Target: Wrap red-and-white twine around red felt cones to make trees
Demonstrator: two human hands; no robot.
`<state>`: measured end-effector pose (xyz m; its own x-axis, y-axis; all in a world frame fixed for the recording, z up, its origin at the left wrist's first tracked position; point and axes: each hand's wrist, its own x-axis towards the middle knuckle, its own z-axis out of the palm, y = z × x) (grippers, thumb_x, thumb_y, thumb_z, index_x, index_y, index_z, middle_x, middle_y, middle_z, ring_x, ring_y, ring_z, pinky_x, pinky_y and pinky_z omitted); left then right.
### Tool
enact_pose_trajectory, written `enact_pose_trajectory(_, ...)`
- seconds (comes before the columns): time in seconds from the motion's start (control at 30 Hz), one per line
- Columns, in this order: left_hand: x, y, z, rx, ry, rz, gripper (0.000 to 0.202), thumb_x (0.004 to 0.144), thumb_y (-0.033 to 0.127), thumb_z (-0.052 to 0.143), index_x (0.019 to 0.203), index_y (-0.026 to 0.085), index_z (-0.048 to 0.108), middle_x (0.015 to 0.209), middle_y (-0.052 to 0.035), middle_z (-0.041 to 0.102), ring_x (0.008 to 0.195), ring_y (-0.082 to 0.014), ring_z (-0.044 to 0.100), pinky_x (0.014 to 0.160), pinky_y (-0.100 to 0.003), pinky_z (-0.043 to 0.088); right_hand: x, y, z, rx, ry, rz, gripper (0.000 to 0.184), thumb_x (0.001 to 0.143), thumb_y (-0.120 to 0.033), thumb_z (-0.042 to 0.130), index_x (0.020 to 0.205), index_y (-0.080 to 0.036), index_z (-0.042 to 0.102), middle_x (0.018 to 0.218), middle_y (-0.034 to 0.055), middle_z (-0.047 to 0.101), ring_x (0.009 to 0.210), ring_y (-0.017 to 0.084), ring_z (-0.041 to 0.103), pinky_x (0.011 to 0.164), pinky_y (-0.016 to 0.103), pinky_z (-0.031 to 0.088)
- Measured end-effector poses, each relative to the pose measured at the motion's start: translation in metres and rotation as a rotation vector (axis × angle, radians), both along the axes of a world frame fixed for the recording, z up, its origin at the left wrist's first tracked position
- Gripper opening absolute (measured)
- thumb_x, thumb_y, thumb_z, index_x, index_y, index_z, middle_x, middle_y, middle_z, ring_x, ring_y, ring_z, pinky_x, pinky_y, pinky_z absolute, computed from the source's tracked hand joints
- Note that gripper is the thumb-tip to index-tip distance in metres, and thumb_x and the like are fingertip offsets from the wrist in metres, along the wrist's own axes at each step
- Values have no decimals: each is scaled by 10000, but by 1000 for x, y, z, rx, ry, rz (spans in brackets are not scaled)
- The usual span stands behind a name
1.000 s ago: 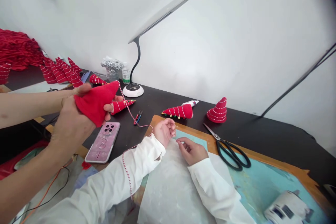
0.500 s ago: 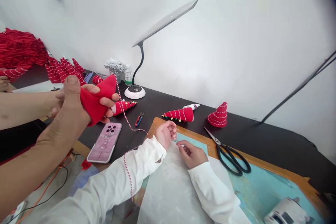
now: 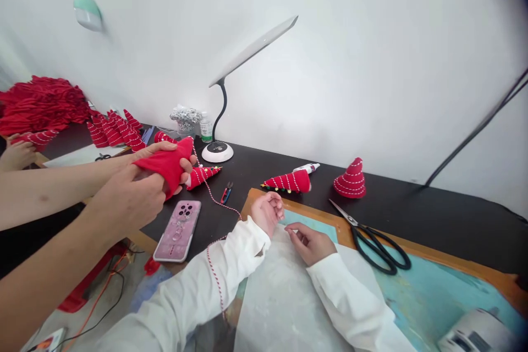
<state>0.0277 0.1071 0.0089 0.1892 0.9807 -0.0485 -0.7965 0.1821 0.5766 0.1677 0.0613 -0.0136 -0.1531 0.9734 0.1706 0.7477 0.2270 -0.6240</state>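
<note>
A: Wide view first?
B: Black table against a white wall. Gooseneck desk lamp at the back, heap of red felt far left, with another person's hand resting on a striped cone there. Black-handled tailor's scissors lie at right.

A: What shifts in the last half second?
B: Mostly a co-worker's hands. They re-grip the red felt cone: the thumb that stood up over it now lies down, and the lower hand wraps around from beneath. The cone stays off the table, tip up, above the pink phone.

A: And the person's own hands?
B: Both sit in white sleeves over a translucent paper sheet on a teal cutting mat. Left hand is loosely curled, nothing visible in it. Right hand draws its fingers into a narrow pinch; whether they hold a fine thread, I cannot tell.

A: The cord?
B: Red-and-white twine leaves the cone's tip, crosses the table, loops near the left cuff and drops past the sleeve.
</note>
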Motion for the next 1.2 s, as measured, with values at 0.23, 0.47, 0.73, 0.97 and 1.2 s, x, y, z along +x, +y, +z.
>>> enact_pose_trajectory(0.23,1,-3,1,5,3,-35,229,648,366,522,733,153,524,623,-3,413,480,-104,374,503,-253,267,-1,-1,2,-14,-26,-2,364,857,-468,412,918,-234,684,640,0,591,571,141,518,601,258,346)
enact_pose_trajectory(0.47,3,-3,0,3,-2,-42,243,623,375,545,716,150,538,609,-6,421,462,-108,372,480,-253,257,-1,-2,2,-16,-43,9,349,874,-450,418,935,-222,676,651,0,600,569,137,529,592,253,348)
enact_pose_trajectory(0.73,-7,4,2,-10,25,1,175,695,323,505,735,154,532,625,-5,408,487,-103,379,498,-244,294,-2,2,6,-110,-117,-45,241,855,-353,512,960,-249,702,698,-6,642,625,126,560,601,228,350)
enact_pose_trajectory(0.97,0,0,5,35,85,-56,162,699,315,508,726,157,530,615,0,410,479,-101,394,489,-238,310,-6,-1,6,-53,31,240,204,815,-269,613,1001,-237,692,755,-19,634,592,82,518,601,197,373)
enact_pose_trajectory(1.2,3,-1,2,32,182,-61,141,681,276,581,731,162,516,598,23,425,468,-83,400,471,-220,300,-13,-10,11,250,79,422,198,803,-338,684,947,-203,680,864,11,621,672,95,496,622,196,373)
